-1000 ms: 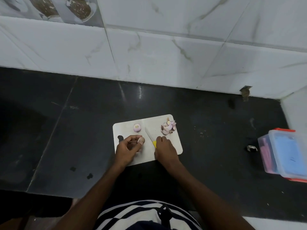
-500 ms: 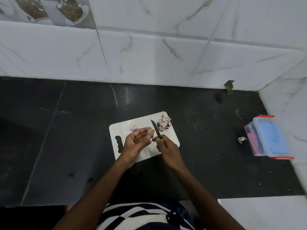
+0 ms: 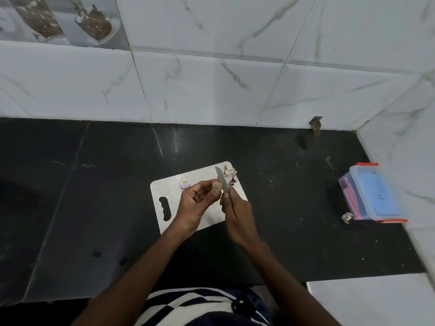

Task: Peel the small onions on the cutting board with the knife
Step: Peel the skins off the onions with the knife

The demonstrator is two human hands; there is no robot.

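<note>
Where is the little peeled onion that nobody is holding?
In the head view, the peeled onion lies on the cutting board, near its far edge, just left of the left hand.

One head-worn wide-angle view looks steeply down at the dark counter (image 3: 70, 196), facing the tiled wall (image 3: 211, 85).

A dark stone surface (image 3: 94, 184) runs to the tiled wall. A white cutting board (image 3: 164, 187) lies near its front edge. A clear plastic box (image 3: 372, 194) sits at the right edge, a crumpled scrap (image 3: 347, 217) just beside it.
</note>
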